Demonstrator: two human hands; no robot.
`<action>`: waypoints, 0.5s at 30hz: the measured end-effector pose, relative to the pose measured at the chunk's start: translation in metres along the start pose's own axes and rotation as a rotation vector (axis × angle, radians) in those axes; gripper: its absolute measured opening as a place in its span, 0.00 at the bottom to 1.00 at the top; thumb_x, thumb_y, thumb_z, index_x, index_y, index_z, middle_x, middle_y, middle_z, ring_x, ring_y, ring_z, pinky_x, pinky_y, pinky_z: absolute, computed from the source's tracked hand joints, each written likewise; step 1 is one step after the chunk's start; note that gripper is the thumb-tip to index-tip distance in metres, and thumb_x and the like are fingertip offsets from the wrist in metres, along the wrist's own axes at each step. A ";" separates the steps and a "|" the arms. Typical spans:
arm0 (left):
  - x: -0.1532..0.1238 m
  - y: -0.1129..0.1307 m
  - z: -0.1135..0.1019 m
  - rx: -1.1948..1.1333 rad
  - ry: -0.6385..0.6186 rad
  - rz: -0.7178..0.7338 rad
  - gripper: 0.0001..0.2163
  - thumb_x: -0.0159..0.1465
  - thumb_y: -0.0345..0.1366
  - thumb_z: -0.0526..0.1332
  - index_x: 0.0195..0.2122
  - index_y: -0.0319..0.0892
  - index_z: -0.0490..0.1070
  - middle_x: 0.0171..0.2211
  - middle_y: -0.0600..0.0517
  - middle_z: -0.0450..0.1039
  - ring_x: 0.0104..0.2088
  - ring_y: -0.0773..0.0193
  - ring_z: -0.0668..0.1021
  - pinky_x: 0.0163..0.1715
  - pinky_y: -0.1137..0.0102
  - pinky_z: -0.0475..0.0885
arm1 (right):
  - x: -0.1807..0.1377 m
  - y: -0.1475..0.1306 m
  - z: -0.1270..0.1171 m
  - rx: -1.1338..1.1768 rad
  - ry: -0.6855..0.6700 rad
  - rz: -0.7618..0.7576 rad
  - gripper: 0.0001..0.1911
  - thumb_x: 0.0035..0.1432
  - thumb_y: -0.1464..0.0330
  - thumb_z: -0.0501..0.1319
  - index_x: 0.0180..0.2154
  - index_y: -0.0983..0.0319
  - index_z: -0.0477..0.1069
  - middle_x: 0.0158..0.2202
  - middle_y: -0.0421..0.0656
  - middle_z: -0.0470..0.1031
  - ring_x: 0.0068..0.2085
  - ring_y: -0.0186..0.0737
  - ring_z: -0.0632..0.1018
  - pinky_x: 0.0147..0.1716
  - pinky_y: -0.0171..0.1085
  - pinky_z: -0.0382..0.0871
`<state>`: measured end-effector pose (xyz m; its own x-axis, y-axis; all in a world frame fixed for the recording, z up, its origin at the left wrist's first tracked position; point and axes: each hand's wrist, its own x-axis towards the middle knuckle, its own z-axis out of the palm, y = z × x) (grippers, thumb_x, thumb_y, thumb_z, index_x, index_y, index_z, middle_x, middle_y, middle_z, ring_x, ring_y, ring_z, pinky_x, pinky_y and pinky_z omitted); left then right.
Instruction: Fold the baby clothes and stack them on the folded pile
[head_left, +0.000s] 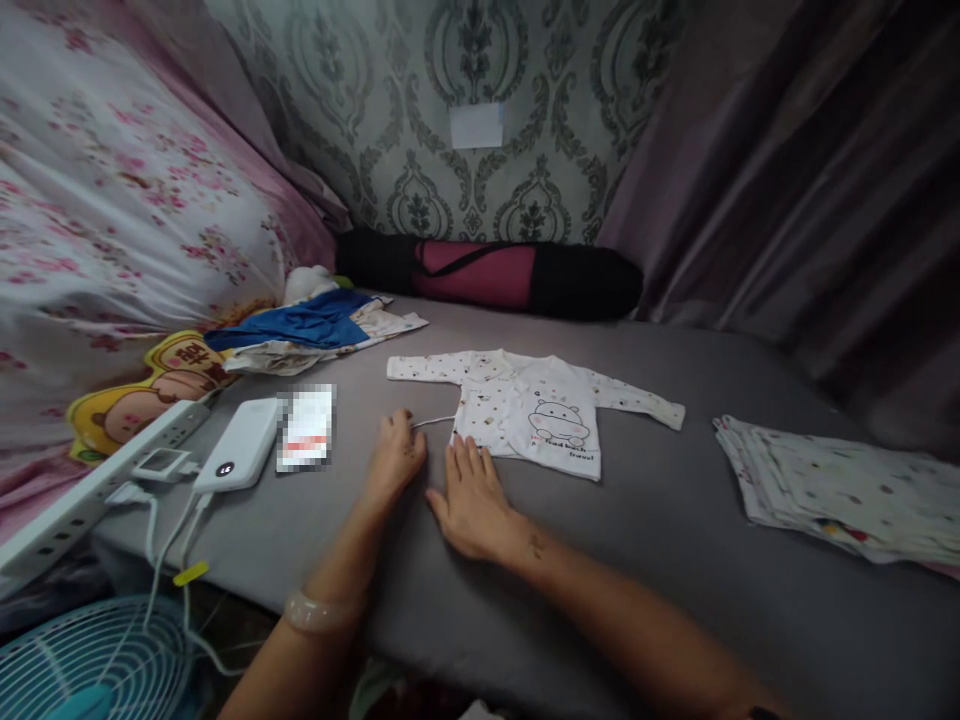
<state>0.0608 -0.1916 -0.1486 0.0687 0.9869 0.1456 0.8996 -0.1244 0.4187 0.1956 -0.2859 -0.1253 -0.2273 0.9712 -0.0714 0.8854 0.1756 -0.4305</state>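
Note:
A small white baby shirt (536, 405) with dots and a cartoon animal lies spread flat on the grey bed surface (645, 540). A thin tie string (433, 422) runs out from its lower left corner. My left hand (394, 455) is closed in a pinch on the end of that string. Beside it, my right hand (471, 498) lies flat with fingers stretched out, its fingertips touching the shirt's bottom left hem.
A stack of folded dotted cloths (840, 490) sits at the right. At the left lie a white power bank (240, 445), a blurred phone (306, 428), a power strip (90, 485) and a pile of blue and printed clothes (315, 325). A dark red bag (487, 270) rests against the wall. A fan (90, 665) stands below.

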 end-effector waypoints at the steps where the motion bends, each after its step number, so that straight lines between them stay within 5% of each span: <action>1: 0.000 0.000 -0.002 0.025 0.000 -0.022 0.14 0.64 0.35 0.53 0.50 0.37 0.62 0.46 0.41 0.65 0.41 0.58 0.74 0.42 0.65 0.69 | -0.008 0.000 -0.005 0.028 -0.033 -0.043 0.37 0.65 0.56 0.46 0.64 0.77 0.48 0.68 0.59 0.40 0.68 0.55 0.41 0.64 0.52 0.37; 6: 0.009 -0.009 -0.013 0.143 -0.125 -0.025 0.09 0.65 0.36 0.51 0.41 0.38 0.66 0.43 0.41 0.69 0.41 0.56 0.75 0.40 0.66 0.69 | -0.036 0.021 -0.049 0.187 -0.188 -0.245 0.25 0.64 0.60 0.50 0.58 0.64 0.64 0.62 0.51 0.62 0.62 0.46 0.63 0.60 0.42 0.55; 11: 0.035 -0.024 -0.024 0.270 -0.285 0.132 0.07 0.62 0.30 0.50 0.33 0.42 0.67 0.33 0.45 0.73 0.35 0.57 0.76 0.32 0.68 0.68 | -0.056 0.074 -0.088 0.264 -0.082 -0.101 0.18 0.63 0.63 0.52 0.51 0.58 0.72 0.49 0.43 0.76 0.49 0.40 0.75 0.49 0.37 0.65; 15: 0.063 -0.004 -0.042 0.352 -0.305 0.214 0.07 0.63 0.29 0.49 0.38 0.41 0.66 0.34 0.44 0.73 0.35 0.55 0.76 0.31 0.67 0.66 | -0.069 0.122 -0.105 0.315 -0.008 0.026 0.16 0.62 0.64 0.51 0.42 0.60 0.76 0.40 0.43 0.79 0.39 0.39 0.77 0.38 0.35 0.68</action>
<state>0.0434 -0.1334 -0.1037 0.3433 0.9344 -0.0952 0.9385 -0.3373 0.0735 0.3624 -0.3146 -0.0784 -0.2100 0.9733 -0.0924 0.7221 0.0907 -0.6858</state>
